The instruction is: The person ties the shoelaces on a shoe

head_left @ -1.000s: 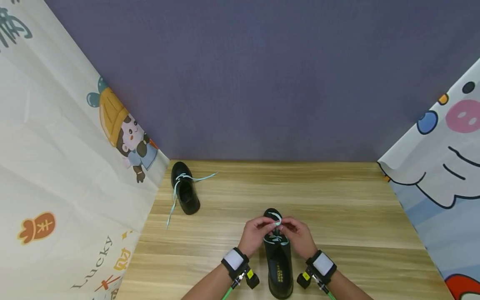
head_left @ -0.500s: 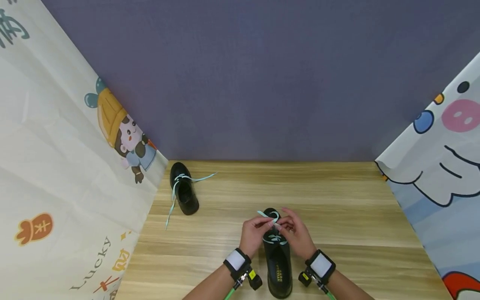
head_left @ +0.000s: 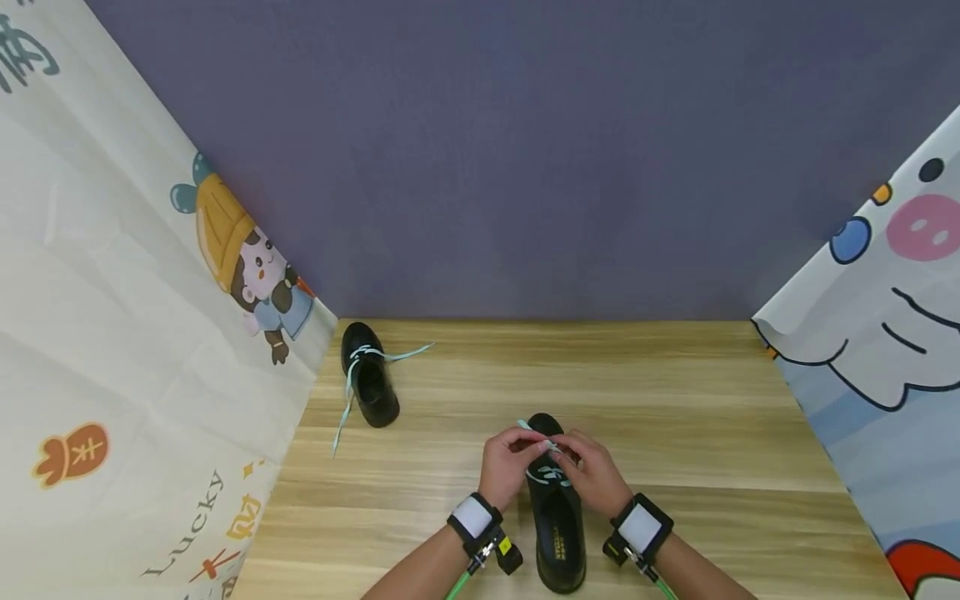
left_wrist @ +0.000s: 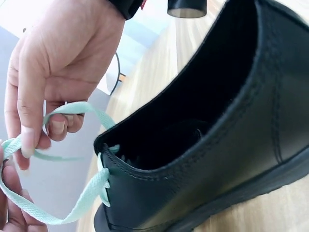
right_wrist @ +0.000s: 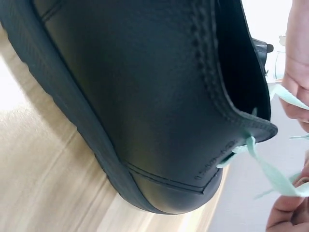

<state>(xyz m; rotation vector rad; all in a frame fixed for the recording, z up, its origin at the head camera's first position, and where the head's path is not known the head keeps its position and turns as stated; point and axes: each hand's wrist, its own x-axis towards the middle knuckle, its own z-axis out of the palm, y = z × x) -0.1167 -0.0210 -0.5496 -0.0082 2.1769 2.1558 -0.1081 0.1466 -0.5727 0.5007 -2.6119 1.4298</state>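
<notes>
- A black shoe (head_left: 558, 525) lies low in the middle of the head view, on the wooden surface (head_left: 697, 433), toe pointing up the frame and heel at the bottom edge.
- Both hands meet just above its laced part, touching or nearly touching each other.
- The left hand (head_left: 508, 465) sits left of the shoe, fingers curled, pinching the mint-green lace (head_left: 542, 435).
- The right hand (head_left: 596, 475) sits right of the shoe, fingers curled, pinching the same lace.
- In the left wrist view the right hand (left_wrist: 53, 72) fills the upper left; the lace (left_wrist: 72, 108) loops round its bent fingers and is pressed under the forefinger.
- From there the lace runs down to the eyelets at the shoe (left_wrist: 217, 145) opening, lower middle of that frame.
- In the right wrist view the shoe (right_wrist: 145, 106) fills most of the frame, sole on the surface; the lace (right_wrist: 270, 171) leaves the eyelets at the right edge toward fingers seen only in part.
- A second black shoe (head_left: 370, 385) lies in the left middle of the head view, well apart, beside a cartoon-printed cloth (head_left: 112, 333).
- Its own mint lace (head_left: 348, 392) trails loose across the surface on both sides.
- A purple wall (head_left: 487, 150) stands behind; another printed cloth (head_left: 885, 350) hangs at the right.
</notes>
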